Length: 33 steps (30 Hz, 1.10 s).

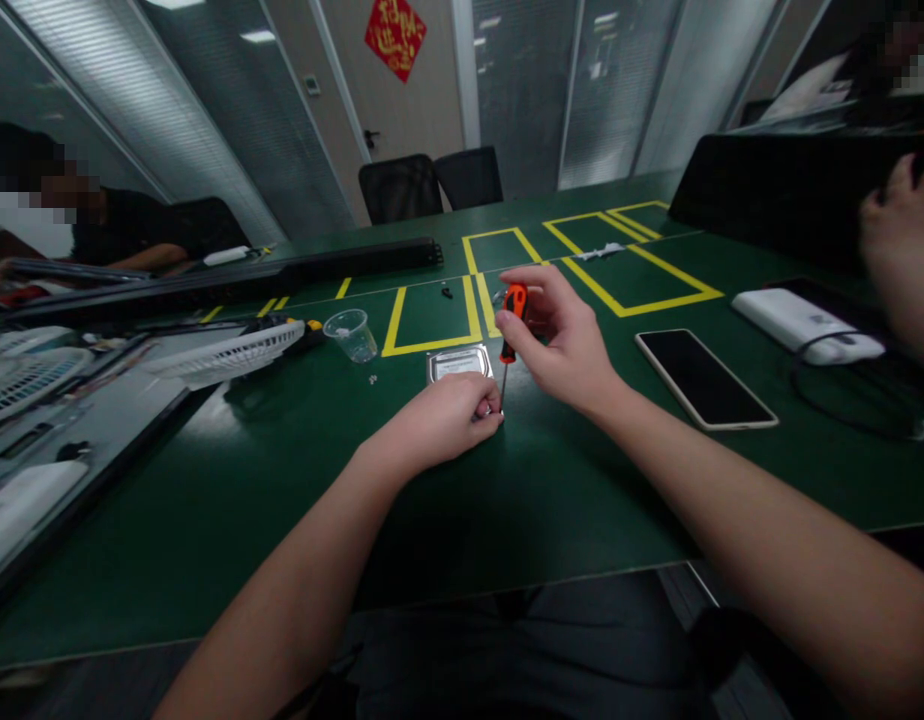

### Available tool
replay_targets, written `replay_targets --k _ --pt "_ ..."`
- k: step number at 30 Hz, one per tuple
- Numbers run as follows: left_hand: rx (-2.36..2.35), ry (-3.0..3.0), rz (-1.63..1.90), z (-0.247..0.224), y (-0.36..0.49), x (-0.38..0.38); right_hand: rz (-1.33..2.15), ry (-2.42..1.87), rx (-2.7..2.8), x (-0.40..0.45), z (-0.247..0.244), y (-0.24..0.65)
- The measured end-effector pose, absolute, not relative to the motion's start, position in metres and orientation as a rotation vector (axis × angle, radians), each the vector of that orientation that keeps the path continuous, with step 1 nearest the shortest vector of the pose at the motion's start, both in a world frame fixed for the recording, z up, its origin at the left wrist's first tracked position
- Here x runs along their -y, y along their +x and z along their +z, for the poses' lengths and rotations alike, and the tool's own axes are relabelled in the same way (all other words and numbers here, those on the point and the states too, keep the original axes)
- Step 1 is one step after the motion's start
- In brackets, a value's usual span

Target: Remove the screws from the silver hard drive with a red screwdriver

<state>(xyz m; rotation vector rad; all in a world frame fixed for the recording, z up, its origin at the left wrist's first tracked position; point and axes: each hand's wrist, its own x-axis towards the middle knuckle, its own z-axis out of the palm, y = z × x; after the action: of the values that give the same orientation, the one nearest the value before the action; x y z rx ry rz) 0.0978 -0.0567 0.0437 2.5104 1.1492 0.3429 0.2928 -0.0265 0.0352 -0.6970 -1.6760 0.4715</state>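
Observation:
A silver hard drive (pixel 460 362) with a white label lies flat on the green table (pixel 432 520). My left hand (pixel 456 408) is closed over its near edge and hides much of it. My right hand (pixel 556 335) grips the orange and black handle of a screwdriver (pixel 515 305) between thumb and fingers. The screwdriver stands nearly upright, its thin shaft pointing down to the drive's near right corner, beside my left fingertips. Whether the tip sits in a screw cannot be made out. Left of the drive stands a clear plastic cup (pixel 351 335), with tiny bits (pixel 373 380) near it.
A phone (pixel 706 378) and a white power bank (pixel 807 325) with a black cable lie to the right. White fan parts (pixel 222 355) and a large panel (pixel 94 450) fill the left. Another person's hand (pixel 904 250) is at the right edge; a person (pixel 124 230) sits far left.

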Motion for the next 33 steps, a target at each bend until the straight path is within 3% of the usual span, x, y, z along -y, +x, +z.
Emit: replay_targets --k 33 --pt "-1.121 2.603 0.248 0.043 0.0991 0.0567 0.457 -0.62 1.71 0.0269 0.0355 0.2929"
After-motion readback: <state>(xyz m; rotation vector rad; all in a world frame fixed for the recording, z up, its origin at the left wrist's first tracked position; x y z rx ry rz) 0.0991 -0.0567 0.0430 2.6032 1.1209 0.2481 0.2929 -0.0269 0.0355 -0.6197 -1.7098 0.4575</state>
